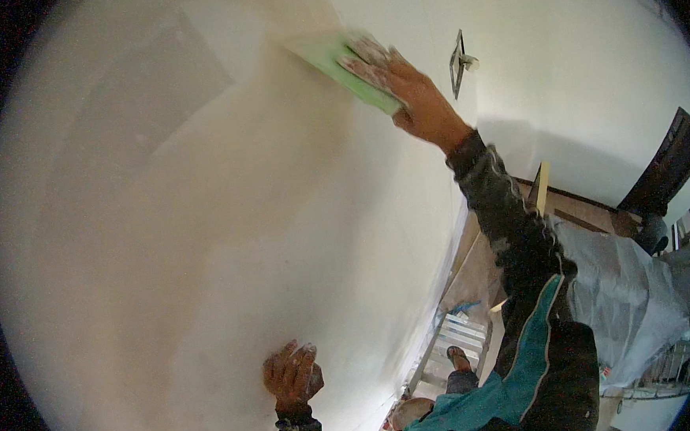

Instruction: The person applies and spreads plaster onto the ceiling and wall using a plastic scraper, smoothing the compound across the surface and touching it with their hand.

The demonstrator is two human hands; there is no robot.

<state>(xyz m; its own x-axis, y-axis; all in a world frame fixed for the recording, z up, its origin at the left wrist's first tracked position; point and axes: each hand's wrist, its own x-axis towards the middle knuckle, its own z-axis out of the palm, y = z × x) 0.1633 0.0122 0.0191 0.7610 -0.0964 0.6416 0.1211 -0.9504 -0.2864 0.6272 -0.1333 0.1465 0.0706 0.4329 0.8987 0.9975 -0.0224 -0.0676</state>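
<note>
A large pale wall (277, 267) with tan and greyish patches fills the left and middle of the head view. My right hand (396, 82), dusty white on the fingers, is shut on a flat light-green pad (342, 67) and holds it against the upper part of the wall; its edges look blurred. Whether the pad is a sanding block or a float, I cannot tell. Lower down, my left hand (294, 375) rests by the wall with its fingers bent and whitish at the tips. Nothing shows in it, though its palm is hidden.
A slatted metal platform or ladder (448, 351) lies below, with a foot on it. Clear plastic sheeting (616, 293) drapes over things at the right. Beyond it a dark panel (665, 163) leans by the wall. A metal fitting (459, 66) projects near my right hand.
</note>
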